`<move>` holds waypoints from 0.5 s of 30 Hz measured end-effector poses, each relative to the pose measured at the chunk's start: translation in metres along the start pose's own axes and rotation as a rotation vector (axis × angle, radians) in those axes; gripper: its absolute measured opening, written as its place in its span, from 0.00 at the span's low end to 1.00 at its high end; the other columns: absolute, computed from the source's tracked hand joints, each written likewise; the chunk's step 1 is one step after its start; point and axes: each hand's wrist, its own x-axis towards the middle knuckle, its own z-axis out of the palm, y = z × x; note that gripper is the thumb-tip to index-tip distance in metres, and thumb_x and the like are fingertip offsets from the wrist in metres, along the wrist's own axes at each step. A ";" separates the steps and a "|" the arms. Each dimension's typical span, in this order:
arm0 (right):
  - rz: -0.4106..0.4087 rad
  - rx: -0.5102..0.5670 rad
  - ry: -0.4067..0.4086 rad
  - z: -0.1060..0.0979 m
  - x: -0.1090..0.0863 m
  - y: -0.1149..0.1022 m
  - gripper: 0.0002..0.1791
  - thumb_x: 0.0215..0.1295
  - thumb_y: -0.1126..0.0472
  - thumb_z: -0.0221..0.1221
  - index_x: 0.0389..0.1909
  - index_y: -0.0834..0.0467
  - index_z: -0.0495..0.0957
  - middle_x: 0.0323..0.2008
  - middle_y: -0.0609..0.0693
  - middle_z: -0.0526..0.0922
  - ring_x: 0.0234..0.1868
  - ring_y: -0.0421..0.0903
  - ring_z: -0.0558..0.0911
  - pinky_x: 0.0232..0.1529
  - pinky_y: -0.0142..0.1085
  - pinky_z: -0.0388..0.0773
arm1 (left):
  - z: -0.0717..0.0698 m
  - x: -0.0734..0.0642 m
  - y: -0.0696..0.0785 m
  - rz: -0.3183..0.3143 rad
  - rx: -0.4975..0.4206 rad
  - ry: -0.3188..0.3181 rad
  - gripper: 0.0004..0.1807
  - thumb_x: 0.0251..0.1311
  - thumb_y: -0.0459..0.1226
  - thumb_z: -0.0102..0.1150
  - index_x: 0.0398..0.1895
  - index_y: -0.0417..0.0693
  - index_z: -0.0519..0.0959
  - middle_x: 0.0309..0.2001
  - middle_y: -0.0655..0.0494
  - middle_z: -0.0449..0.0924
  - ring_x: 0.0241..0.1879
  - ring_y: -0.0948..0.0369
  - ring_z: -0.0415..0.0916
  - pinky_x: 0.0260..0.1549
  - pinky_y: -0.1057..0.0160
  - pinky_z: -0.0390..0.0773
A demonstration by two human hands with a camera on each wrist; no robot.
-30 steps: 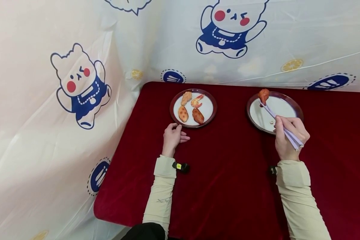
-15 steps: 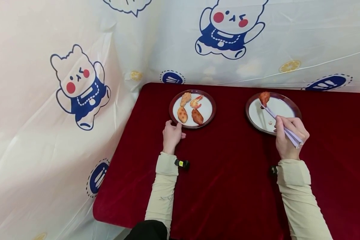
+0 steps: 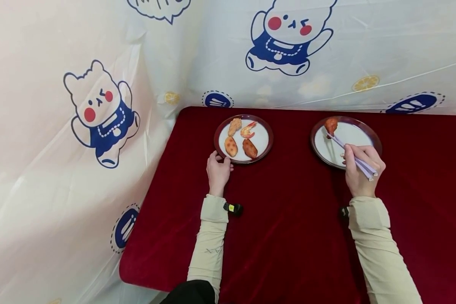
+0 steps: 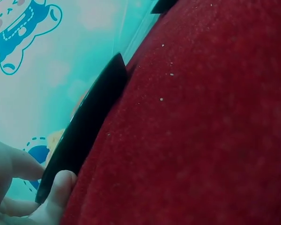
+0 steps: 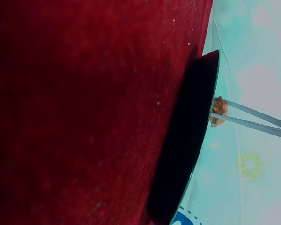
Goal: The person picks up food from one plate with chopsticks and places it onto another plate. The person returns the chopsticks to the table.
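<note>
My right hand point(image 3: 364, 169) grips pale lilac chopsticks point(image 3: 339, 142). Their tips pinch a reddish-brown fried drumstick point(image 3: 331, 125), low over the left part of the right-hand plate point(image 3: 355, 134), which is white with a brown rim. My left hand point(image 3: 218, 172) holds the near-left rim of a similar plate point(image 3: 269, 131); in the left wrist view, thumb point(image 4: 62, 185) and fingers lie on either side of its dark edge. That plate bears a crumbed nugget point(image 3: 234, 126), a shrimp point(image 3: 248, 130), a spotted yellow oval piece point(image 3: 231, 146) and a brown wing-like piece point(image 3: 250, 148).
Both plates stand near the far edge of a table with a dark red velvet cloth point(image 3: 281, 219). Behind and to the left hangs a pale curtain point(image 3: 220, 50) printed with cartoon figures. A small tan bit on the right-hand plate is mostly hidden by my right hand.
My left hand has moved up to the left plate's rim and its fingers have closed in on it. The drumstick, still in the chopsticks, has come down closer to the right plate.
</note>
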 end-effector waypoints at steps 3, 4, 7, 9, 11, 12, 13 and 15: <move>0.002 -0.005 -0.004 0.001 0.000 -0.002 0.09 0.59 0.68 0.63 0.30 0.72 0.85 0.24 0.66 0.79 0.29 0.21 0.72 0.30 0.15 0.65 | 0.001 0.000 -0.002 0.005 -0.012 -0.002 0.31 0.65 0.37 0.53 0.70 0.40 0.61 0.51 0.43 0.71 0.29 0.56 0.83 0.29 0.66 0.86; 0.005 -0.004 -0.004 0.001 0.000 -0.003 0.08 0.59 0.68 0.63 0.30 0.73 0.85 0.24 0.67 0.79 0.29 0.21 0.72 0.31 0.15 0.65 | 0.001 0.000 -0.002 0.009 -0.015 -0.003 0.31 0.66 0.37 0.53 0.70 0.40 0.61 0.51 0.43 0.71 0.29 0.57 0.83 0.29 0.66 0.86; 0.017 -0.002 -0.007 0.002 0.001 -0.007 0.07 0.59 0.70 0.63 0.30 0.73 0.85 0.25 0.68 0.78 0.29 0.20 0.72 0.31 0.14 0.65 | 0.002 0.000 -0.004 0.020 -0.031 0.000 0.31 0.66 0.38 0.53 0.70 0.41 0.61 0.51 0.44 0.71 0.28 0.58 0.82 0.28 0.66 0.86; 0.030 -0.005 -0.015 0.003 0.002 -0.011 0.07 0.59 0.71 0.63 0.30 0.74 0.84 0.25 0.68 0.78 0.28 0.19 0.72 0.30 0.14 0.65 | 0.002 0.001 -0.005 0.022 -0.041 0.005 0.31 0.65 0.38 0.54 0.70 0.41 0.61 0.51 0.44 0.71 0.28 0.58 0.82 0.27 0.66 0.86; 0.048 -0.011 -0.025 0.003 0.003 -0.014 0.07 0.59 0.71 0.63 0.30 0.74 0.84 0.25 0.67 0.78 0.28 0.19 0.72 0.29 0.14 0.65 | 0.002 0.001 -0.006 0.020 -0.051 0.008 0.30 0.65 0.38 0.54 0.70 0.42 0.62 0.51 0.44 0.71 0.27 0.58 0.81 0.27 0.66 0.86; 0.057 -0.015 -0.030 0.004 0.003 -0.015 0.08 0.59 0.71 0.63 0.31 0.74 0.84 0.25 0.67 0.78 0.27 0.19 0.71 0.29 0.14 0.65 | 0.002 0.000 -0.006 0.018 -0.056 0.011 0.30 0.65 0.38 0.54 0.70 0.42 0.62 0.51 0.45 0.71 0.27 0.58 0.81 0.27 0.66 0.86; 0.064 -0.024 -0.034 0.004 0.004 -0.016 0.08 0.60 0.70 0.63 0.31 0.74 0.84 0.25 0.66 0.78 0.27 0.18 0.71 0.29 0.14 0.65 | 0.002 0.000 -0.007 0.016 -0.058 0.013 0.30 0.65 0.38 0.54 0.70 0.42 0.62 0.52 0.45 0.71 0.27 0.58 0.82 0.27 0.66 0.86; 0.079 -0.031 -0.039 0.005 0.004 -0.017 0.08 0.60 0.70 0.63 0.31 0.74 0.84 0.24 0.62 0.79 0.26 0.18 0.71 0.28 0.14 0.65 | 0.002 0.000 -0.007 0.014 -0.065 0.014 0.30 0.65 0.38 0.54 0.70 0.42 0.62 0.51 0.45 0.71 0.27 0.58 0.82 0.26 0.66 0.86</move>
